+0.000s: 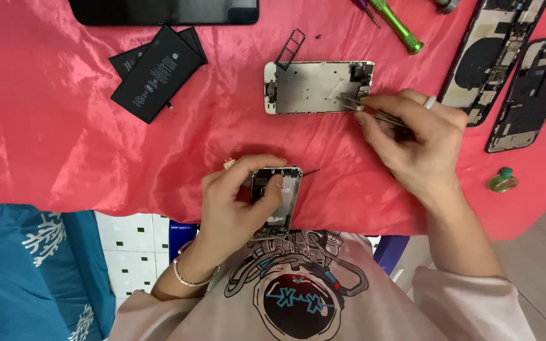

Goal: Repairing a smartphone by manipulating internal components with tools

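Table draped in shiny pink satin cloth (52, 126). Lying on it: two black phone batteries (156, 71) toward the far left, overlapping; a dark tablet (165, 11) at the far edge; a small black SIM tray (290, 48) just beyond a white phone screen panel (314, 87), metal backing up, mid-table. Green-handled screwdriver (398, 26) at the far edge. Two opened phone housings (497, 53) side by side at the far right. Small green-capped bottle (503, 180) near the right edge.

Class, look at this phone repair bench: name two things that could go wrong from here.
The tweezers in the right hand touch the screen panel; a tiny part could slip into the wrinkled pink cloth. The left hand holds the opened phone at the table's edge, so it might drop.
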